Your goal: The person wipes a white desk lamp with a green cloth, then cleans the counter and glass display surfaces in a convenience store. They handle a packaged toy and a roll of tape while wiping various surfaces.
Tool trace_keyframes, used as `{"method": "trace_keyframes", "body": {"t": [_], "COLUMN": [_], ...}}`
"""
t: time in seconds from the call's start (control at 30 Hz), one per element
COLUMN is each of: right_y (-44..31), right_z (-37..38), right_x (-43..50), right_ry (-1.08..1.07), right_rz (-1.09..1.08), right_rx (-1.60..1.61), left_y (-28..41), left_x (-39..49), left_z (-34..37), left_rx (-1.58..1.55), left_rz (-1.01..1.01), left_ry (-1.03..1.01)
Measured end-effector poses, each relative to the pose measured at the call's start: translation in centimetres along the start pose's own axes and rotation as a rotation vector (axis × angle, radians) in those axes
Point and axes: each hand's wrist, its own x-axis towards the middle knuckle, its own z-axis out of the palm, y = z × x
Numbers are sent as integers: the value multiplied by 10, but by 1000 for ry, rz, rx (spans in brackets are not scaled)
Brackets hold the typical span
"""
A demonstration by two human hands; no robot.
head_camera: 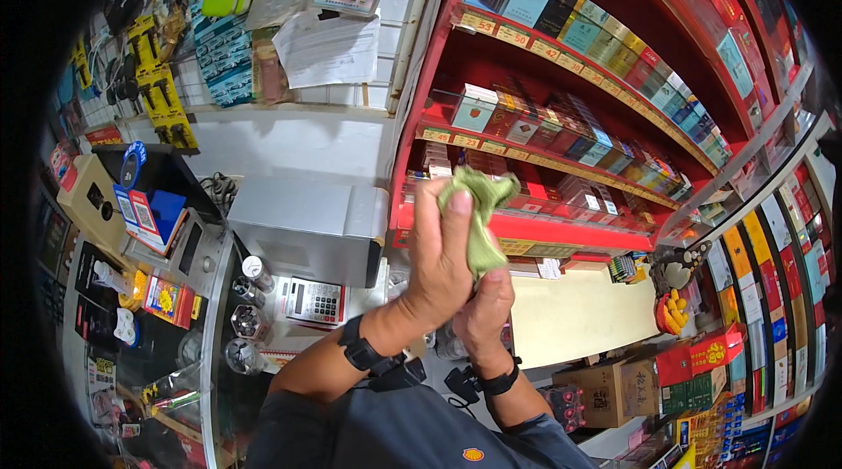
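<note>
A crumpled green cloth is bunched up between my two hands, in front of my chest. My left hand grips its upper part, with the thumb laid over the folds. Lower and to the right, my right hand is closed around the cloth's bottom end, its thumb pointing up. Both wrists wear black straps with small dark devices. Beyond the cloth rises a red display cabinet with rows of cigarette packs on its shelves. The cloth and hands cover part of its lowest shelf.
A grey metal box stands left of my hands, with a calculator and several jars before it. A glass counter runs along the left. At right are a cream countertop, cardboard boxes and more shelving.
</note>
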Motion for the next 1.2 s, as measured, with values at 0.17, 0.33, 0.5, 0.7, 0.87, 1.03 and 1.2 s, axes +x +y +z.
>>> {"method": "trace_keyframes", "body": {"t": [0.17,0.33,0.5,0.7,0.87,1.03,1.2], "right_y": [-1,-19,-44,-53,-53,-53,-64], "right_z": [-11,-23,-66,-90,-89,-79,-64], "right_x": [5,6,39,66,70,72,69], "right_ry": [-8,-203,-106,-260,-171,-319,-315], "right_rz": [49,137,283,204,362,375,228], "right_rx": [62,-23,257,457,625,691,449], "left_y": [7,-32,-51,-75,-68,-57,-51], "left_x": [-6,26,-7,-42,-57,-50,-45], "left_z": [8,-28,-69,-100,-83,-68,-67], "left_rx": [-69,-334,-275,118,336,548,627], "left_rz": [-69,-206,-530,-655,-491,-340,-45], "left_ry": [4,-117,-138,-475,-645,-810,-893]}}
